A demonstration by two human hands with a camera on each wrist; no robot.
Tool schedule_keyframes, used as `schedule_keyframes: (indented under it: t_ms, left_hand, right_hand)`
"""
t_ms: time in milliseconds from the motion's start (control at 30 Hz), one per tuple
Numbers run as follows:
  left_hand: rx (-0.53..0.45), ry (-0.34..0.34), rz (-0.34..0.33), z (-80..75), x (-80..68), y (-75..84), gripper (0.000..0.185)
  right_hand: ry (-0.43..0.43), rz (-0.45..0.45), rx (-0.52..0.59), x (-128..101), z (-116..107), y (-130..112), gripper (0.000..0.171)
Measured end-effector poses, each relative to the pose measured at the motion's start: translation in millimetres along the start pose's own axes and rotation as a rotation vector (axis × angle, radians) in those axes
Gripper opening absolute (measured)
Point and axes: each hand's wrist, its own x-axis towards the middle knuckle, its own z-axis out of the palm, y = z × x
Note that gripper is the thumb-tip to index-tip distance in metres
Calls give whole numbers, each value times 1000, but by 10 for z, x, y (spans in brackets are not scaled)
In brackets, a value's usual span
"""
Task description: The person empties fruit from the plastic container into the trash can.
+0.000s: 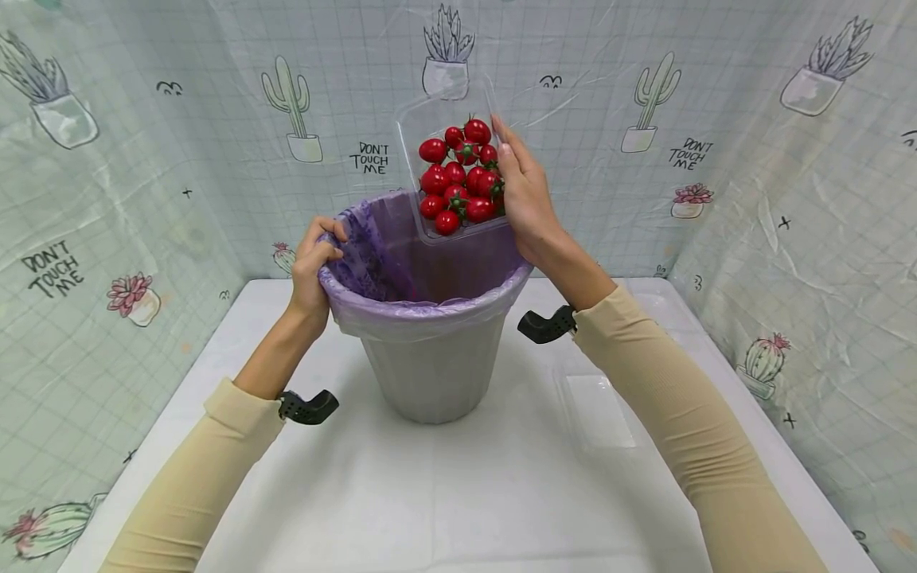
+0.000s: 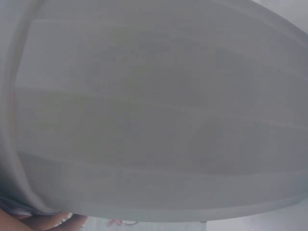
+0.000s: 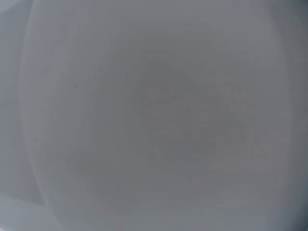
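Observation:
My right hand (image 1: 528,195) holds a clear plastic tray (image 1: 408,131) by its right edge. Several red cherry tomatoes (image 1: 455,173), some with green stems, lie in the tray, which is tilted up over the back of a bin. That pale grey trash bin (image 1: 432,370) stands in the middle of the table, lined with a purple bag (image 1: 426,306) folded over the rim. At the rim's left side, my left hand (image 1: 313,267) grips bin and bag together, fingers over the edge. In the left wrist view the bin's ribbed wall (image 2: 159,110) fills nearly everything, with fingers (image 2: 43,222) at the lower left corner.
A clear, shallow plastic lid (image 1: 598,410) lies on the white table (image 1: 430,493), right of the bin. Printed cloth walls (image 1: 322,87) close off the back and both sides. The right wrist view shows only a blurred pale surface (image 3: 159,115).

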Motion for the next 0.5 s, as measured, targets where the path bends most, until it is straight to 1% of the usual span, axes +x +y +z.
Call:
schedule_keyframes:
  t_ms: [500]
  left_hand:
    - [-1,0,0,-9,6,-3,25]
  right_hand:
    - [-12,-28,-10,-4,9,-6,49]
